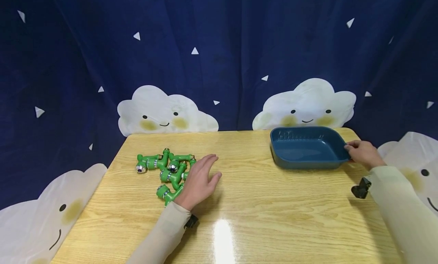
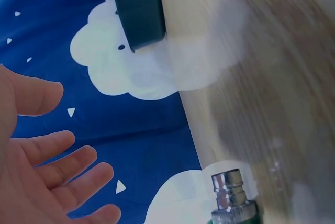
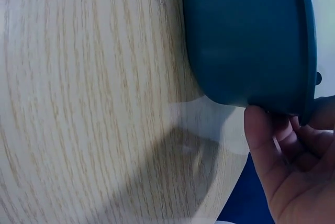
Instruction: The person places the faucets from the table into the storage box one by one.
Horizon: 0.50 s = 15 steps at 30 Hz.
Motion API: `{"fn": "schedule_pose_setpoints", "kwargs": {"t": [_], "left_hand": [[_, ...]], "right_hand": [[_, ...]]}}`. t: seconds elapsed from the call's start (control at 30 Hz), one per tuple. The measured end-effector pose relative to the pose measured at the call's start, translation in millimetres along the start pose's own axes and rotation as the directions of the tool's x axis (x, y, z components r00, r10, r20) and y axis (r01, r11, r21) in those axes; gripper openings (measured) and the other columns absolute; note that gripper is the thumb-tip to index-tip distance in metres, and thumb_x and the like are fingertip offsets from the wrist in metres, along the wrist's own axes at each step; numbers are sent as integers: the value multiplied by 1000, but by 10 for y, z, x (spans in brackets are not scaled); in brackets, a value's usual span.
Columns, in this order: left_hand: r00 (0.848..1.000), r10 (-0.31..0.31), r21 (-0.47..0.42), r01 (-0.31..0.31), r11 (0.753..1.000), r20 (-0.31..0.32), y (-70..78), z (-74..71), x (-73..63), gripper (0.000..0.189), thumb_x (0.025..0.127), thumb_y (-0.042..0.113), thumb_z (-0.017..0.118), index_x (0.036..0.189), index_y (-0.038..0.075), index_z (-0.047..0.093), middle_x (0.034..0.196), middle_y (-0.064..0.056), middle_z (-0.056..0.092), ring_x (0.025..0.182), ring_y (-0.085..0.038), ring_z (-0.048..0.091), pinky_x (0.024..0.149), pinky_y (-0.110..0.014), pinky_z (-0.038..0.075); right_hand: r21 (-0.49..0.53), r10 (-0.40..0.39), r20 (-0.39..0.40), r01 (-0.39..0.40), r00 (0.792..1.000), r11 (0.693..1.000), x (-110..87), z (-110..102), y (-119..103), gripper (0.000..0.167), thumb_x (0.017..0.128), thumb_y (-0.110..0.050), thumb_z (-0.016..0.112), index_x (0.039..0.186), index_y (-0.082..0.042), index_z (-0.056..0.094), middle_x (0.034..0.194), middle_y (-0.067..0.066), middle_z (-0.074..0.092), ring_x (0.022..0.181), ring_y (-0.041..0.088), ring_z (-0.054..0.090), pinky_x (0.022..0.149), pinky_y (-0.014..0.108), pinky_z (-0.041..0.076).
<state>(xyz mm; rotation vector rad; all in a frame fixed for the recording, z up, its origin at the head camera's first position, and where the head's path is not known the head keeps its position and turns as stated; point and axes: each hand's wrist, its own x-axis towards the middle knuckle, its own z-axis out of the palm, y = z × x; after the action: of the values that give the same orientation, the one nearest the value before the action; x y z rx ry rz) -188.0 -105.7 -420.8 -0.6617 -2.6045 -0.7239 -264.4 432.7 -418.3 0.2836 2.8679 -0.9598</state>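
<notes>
A blue rectangular plastic basin stands at the back right of the table. My right hand pinches its right rim between thumb and fingers; the right wrist view shows the fingers against the basin's end wall. Several green faucet-like valves with metal ends lie in a loose cluster at the left. Over the right side of that cluster hovers my left hand, fingers extended and holding nothing, hiding part of some valves. In the left wrist view, one valve's ribbed metal end shows below the hand.
The wooden table spreads between the valves and the basin. Behind it hangs a dark blue curtain with white clouds and triangles. A small black wrist camera is strapped below the right hand.
</notes>
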Motion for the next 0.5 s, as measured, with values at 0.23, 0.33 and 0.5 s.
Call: {"fn": "schedule_pose_setpoints", "kwargs": {"t": [0.23, 0.33, 0.5], "left_hand": [[1000, 5, 20, -5, 1000, 5, -33, -50, -30, 50, 92, 22, 68, 137, 2, 57, 141, -16, 57, 130, -34, 55, 109, -55, 42], [1000, -2, 19, 2, 1000, 3, -55, -54, -39, 51, 92, 22, 69, 137, 3, 57, 141, -16, 57, 130, -34, 55, 109, -54, 42], [1000, 0, 13, 0, 1000, 12, -63, -52, -50, 50, 93, 22, 67, 137, 3, 56, 141, -17, 57, 130, -35, 55, 109, -54, 42]], "right_hand": [[-14, -20, -4, 20, 1000, 1000, 2, -26, -52, 52, 105, -25, 37, 133, 18, 42, 120, 38, 52, 76, 17, 68, 75, 42, 60], [-31, -19, 5, 19, 1000, 999, -11, -32, -78, 51, 105, -24, 37, 133, 18, 42, 119, 37, 52, 78, 20, 68, 74, 42, 59], [-66, -33, 12, 33, 999, 997, -48, -15, -114, 49, 105, -22, 38, 131, 18, 44, 118, 38, 54, 79, 23, 69, 71, 40, 57]]}}
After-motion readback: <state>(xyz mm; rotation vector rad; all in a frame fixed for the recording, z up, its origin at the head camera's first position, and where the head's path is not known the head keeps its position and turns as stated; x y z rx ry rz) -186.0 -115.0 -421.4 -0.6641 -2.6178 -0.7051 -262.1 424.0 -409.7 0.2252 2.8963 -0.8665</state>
